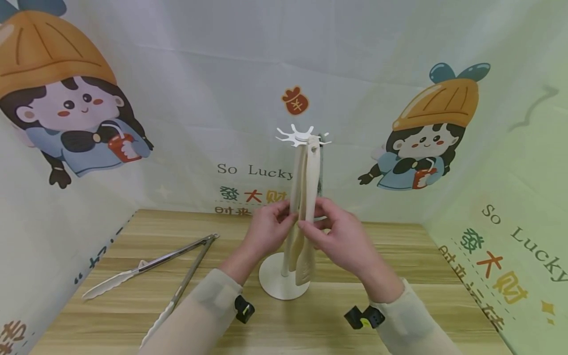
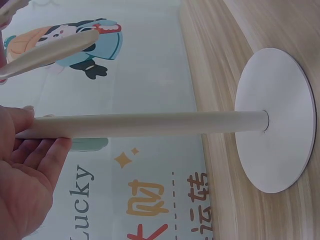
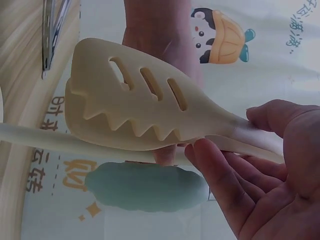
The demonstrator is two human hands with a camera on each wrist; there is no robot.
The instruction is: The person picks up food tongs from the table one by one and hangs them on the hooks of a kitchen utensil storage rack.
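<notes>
A white utensil stand with a round base and a ring of hooks stands upright on the table. My left hand grips its pole with thumb and fingers. Beige tongs with slotted, toothed heads hang upright beside the pole, their upper end at the hooks. My right hand pinches these tongs partway down, around the narrow part above the heads. Whether their hole sits on a hook cannot be made out. Behind them is a mint-green utensil head, mostly hidden in the head view.
Metal tongs with pale tips lie spread on the left of the wooden table. Printed cloth with cartoon figures and lettering encloses the back and sides.
</notes>
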